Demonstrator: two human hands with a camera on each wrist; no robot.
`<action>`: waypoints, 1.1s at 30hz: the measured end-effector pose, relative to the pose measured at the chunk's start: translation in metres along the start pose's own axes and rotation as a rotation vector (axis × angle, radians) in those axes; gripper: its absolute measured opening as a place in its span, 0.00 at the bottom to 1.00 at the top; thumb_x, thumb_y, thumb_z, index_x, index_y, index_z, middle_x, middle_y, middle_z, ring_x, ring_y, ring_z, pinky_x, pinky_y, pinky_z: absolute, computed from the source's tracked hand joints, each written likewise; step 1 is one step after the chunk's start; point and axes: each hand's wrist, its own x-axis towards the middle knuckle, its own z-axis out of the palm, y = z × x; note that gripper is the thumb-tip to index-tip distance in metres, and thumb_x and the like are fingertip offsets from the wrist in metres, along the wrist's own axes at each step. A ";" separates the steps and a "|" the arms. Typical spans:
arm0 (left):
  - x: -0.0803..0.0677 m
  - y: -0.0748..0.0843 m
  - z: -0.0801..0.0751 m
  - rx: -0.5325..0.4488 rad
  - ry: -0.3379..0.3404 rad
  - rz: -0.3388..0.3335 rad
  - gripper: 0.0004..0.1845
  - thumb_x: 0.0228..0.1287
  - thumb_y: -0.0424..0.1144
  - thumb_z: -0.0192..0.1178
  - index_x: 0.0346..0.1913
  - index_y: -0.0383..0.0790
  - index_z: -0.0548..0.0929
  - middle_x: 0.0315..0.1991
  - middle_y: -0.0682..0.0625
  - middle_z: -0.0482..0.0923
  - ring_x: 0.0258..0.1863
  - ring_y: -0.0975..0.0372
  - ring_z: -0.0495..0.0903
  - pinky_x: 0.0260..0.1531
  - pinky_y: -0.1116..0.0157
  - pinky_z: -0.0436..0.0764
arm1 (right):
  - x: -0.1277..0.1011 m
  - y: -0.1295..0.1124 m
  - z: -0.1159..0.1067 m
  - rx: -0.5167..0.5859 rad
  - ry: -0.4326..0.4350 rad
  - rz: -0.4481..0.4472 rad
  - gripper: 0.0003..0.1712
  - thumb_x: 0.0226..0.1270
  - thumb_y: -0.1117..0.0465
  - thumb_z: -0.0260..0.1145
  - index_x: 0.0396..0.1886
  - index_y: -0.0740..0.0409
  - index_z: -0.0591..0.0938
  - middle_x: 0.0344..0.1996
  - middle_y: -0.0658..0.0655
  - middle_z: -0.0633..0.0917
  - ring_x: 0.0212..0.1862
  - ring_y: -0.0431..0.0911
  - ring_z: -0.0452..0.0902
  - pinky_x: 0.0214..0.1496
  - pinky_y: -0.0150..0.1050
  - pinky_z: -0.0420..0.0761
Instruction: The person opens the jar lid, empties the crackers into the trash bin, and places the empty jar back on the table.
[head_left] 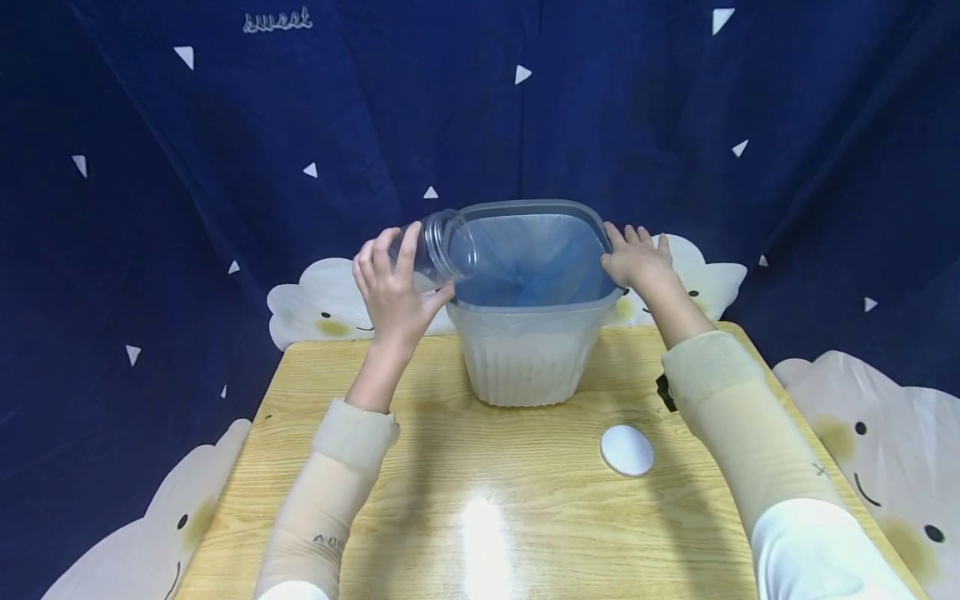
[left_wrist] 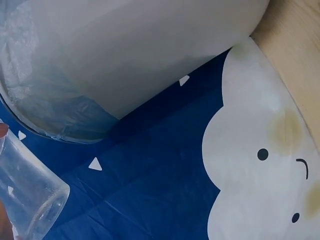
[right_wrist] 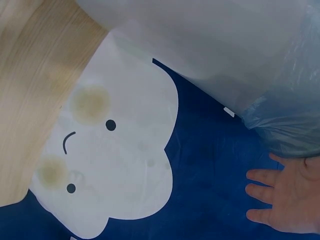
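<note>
A translucent bin (head_left: pixel 527 358) lined with a blue plastic bag (head_left: pixel 525 258) stands at the far middle of the wooden table (head_left: pixel 480 500). My left hand (head_left: pixel 390 287) grips a clear jar (head_left: pixel 438 247), tipped with its open mouth over the bin's left rim. The jar (left_wrist: pixel 27 200) shows at the lower left of the left wrist view, below the bin (left_wrist: pixel 135 45). My right hand (head_left: pixel 636 257) rests with straight fingers against the bin's right rim. In the right wrist view the fingers (right_wrist: pixel 265 192) spread beside the bag-covered bin (right_wrist: pixel 240 45).
A round white lid (head_left: pixel 627 450) lies on the table at the right, near my right forearm. A dark blue cloth with white clouds (head_left: pixel 322 304) hangs behind and around the table. A small black object (head_left: pixel 663 393) sits at the table's right edge.
</note>
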 end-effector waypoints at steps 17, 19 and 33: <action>-0.021 -0.006 -0.010 -0.066 0.117 -0.071 0.44 0.27 0.50 0.72 0.57 0.45 0.71 0.50 0.41 0.69 0.50 0.46 0.64 0.53 0.51 0.62 | 0.000 0.001 0.001 0.010 0.009 0.002 0.35 0.70 0.54 0.38 0.72 0.58 0.40 0.69 0.71 0.43 0.69 0.64 0.31 0.66 0.62 0.30; -0.023 -0.006 -0.010 -0.064 0.131 -0.071 0.43 0.28 0.51 0.71 0.57 0.45 0.72 0.50 0.40 0.69 0.49 0.46 0.64 0.52 0.51 0.63 | 0.000 0.001 0.002 0.008 0.007 0.002 0.35 0.70 0.54 0.38 0.72 0.58 0.40 0.69 0.71 0.43 0.69 0.64 0.31 0.66 0.62 0.30; -0.047 -0.002 -0.017 -0.119 0.194 -0.120 0.42 0.29 0.53 0.69 0.55 0.40 0.72 0.47 0.39 0.71 0.47 0.46 0.66 0.49 0.51 0.64 | 0.001 0.001 0.001 0.007 0.000 0.008 0.36 0.70 0.54 0.39 0.72 0.58 0.39 0.69 0.71 0.43 0.69 0.64 0.31 0.65 0.62 0.28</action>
